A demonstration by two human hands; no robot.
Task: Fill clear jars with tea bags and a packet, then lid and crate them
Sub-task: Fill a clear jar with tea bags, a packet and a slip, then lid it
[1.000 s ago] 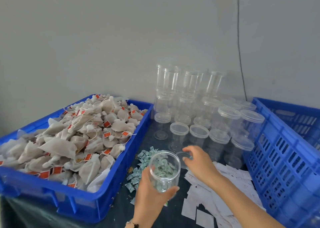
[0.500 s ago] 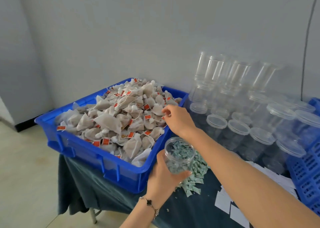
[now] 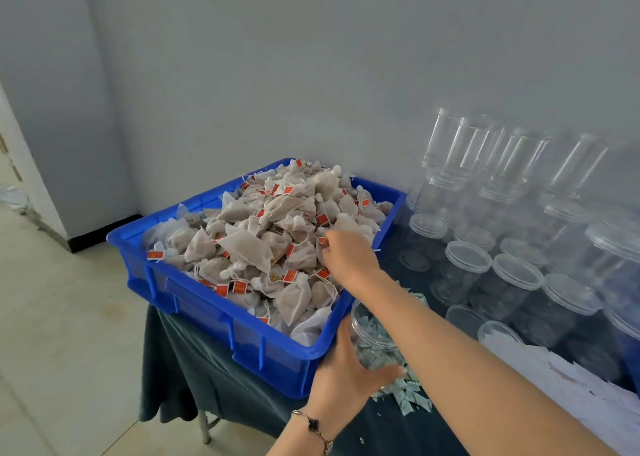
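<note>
Head view: the left hand (image 3: pixel 346 369) grips an open clear jar (image 3: pixel 372 341) just beside the near corner of the blue bin (image 3: pixel 207 303), above a scatter of small green packets (image 3: pixel 408 393) on the tabletop (image 3: pixel 346 424). The right hand (image 3: pixel 348 253) reaches over into the heap of tea bags (image 3: pixel 273 237); its fingers curl down among them, but whether they have pinched one cannot be told. Lidded and unlidded empty jars (image 3: pixel 512 282) stand to the right. The step in hand looks like gathering tea bags for the held jar. Next, the right hand would need to lift a few bags free of their tangled strings and drop them through the jar's mouth.
</note>
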